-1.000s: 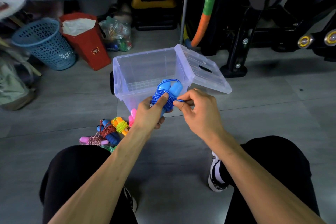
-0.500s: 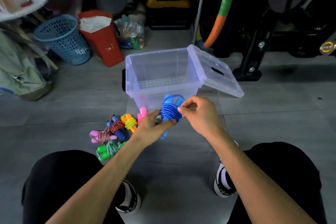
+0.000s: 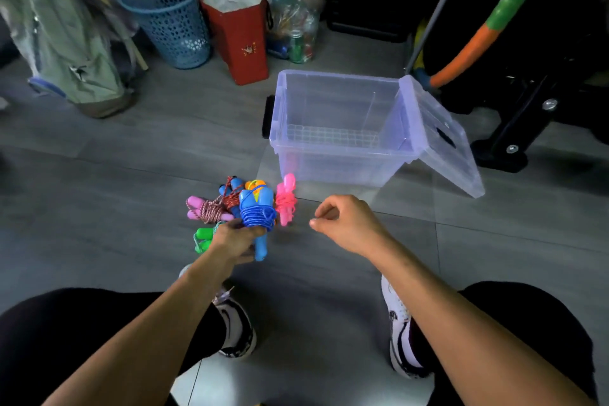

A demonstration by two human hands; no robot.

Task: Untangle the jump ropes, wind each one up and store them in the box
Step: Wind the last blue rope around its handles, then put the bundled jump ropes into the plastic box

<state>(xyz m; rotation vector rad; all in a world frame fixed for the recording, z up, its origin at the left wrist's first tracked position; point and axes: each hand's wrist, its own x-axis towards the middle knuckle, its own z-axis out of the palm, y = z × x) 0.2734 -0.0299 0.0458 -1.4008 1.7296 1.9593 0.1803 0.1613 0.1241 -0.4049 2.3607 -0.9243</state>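
One blue rope bundle (image 3: 257, 212) in left hand (image 3: 234, 237)

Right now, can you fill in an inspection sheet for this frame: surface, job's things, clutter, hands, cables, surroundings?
Surface: grey tiled floor.
Job's things: clear box open and empty, lid hanging at its right; blue rope wound; pink rope, striped rope, red rope and green rope bundled on the floor.
Clutter: blue basket, red bag, plastic bag.
Hands: left hand grips the blue rope; right hand loosely curled, holding nothing.
Cables: nothing seen.
Surroundings: black equipment frame, backpack.
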